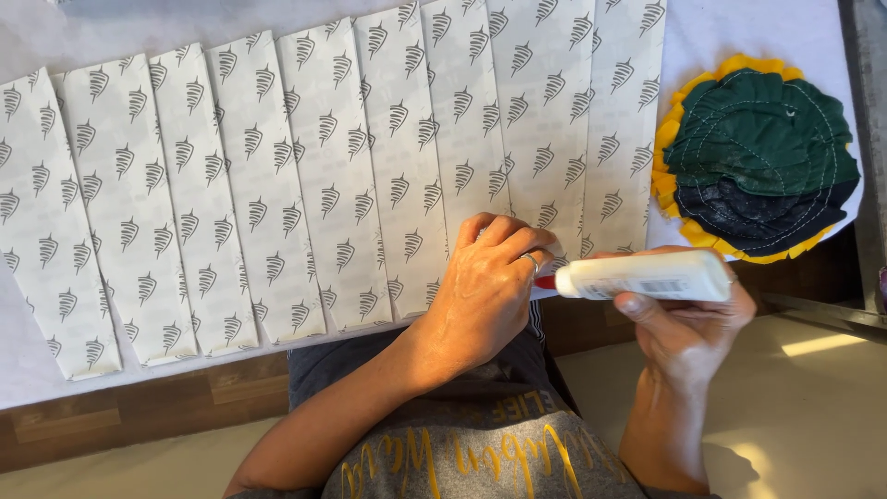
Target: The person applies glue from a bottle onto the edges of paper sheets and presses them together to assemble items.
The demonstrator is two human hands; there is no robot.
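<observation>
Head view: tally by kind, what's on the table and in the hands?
Printed white paper strips, fanned side by side: 10
Round stitched fabric piece, green and dark with yellow edge: 1
White glue bottle, red tip, in right hand: 1
Ring on left hand: 1
Total: 13

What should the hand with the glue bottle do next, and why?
Probably squeeze a line of glue along the strip edge: the right hand holds the glue bottle sideways, tip pointing at the left hand, which presses down the paper strips.
</observation>
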